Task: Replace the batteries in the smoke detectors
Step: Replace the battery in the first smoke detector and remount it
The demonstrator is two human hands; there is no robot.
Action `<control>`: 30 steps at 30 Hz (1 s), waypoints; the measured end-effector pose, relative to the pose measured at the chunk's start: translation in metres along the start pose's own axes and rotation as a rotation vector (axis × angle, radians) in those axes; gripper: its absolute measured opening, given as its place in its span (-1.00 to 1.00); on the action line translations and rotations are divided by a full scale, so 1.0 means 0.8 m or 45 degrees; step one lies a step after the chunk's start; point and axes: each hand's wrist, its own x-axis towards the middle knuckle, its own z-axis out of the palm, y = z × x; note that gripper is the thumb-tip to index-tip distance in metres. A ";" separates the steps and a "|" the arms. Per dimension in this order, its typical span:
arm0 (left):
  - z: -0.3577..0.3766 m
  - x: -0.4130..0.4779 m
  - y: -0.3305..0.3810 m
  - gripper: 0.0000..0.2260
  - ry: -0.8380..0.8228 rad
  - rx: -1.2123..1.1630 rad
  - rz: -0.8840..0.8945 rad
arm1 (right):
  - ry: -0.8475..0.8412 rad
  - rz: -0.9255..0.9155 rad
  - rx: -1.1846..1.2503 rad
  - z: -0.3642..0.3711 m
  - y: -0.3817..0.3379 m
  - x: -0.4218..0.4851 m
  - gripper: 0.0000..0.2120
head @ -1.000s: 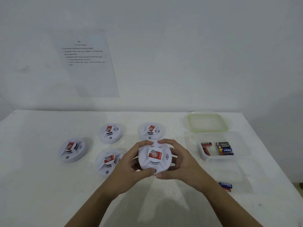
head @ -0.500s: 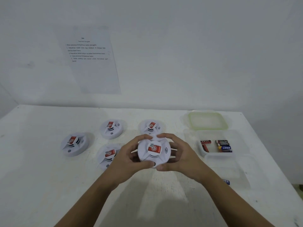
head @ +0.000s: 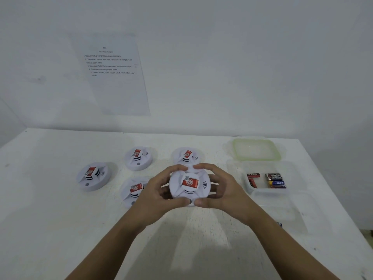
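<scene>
Smoke detector (head: pixel 189 185) sits clasped between left hand (head: pixel 159 194) and right hand (head: pixel 224 190), fingers curled around rim.

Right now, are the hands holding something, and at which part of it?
Yes. The left hand and the right hand grip one smoke detector by its round rim, thumbs on the near edge.

I see a white table (head: pixel 50 219) w/ a scuffed, speckled top, set against a plain white wall (head: pixel 242 67). On the wall, upper left, a printed sheet (head: pixel 117 91) hangs slightly tilted; txt too small for me to read. Far right of the table: a clear lid (head: pixel 256 150) w/ green rim, lying flat near the back edge. Closer to me, right side, sits a clear plastic tub (head: pixel 282 209).
</scene>
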 end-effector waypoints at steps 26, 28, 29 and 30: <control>0.003 -0.001 -0.006 -0.36 -0.037 0.046 -0.043 | 0.007 0.012 0.038 -0.003 0.010 -0.002 -0.30; 0.003 0.001 -0.006 -0.35 -0.042 0.051 -0.039 | 0.009 0.016 0.040 -0.003 0.010 -0.001 -0.30; 0.003 0.001 -0.005 -0.35 -0.044 0.053 -0.035 | 0.009 0.016 0.040 -0.003 0.010 -0.001 -0.29; 0.003 0.002 -0.005 -0.35 -0.047 0.056 -0.031 | 0.009 0.016 0.040 -0.004 0.010 -0.001 -0.29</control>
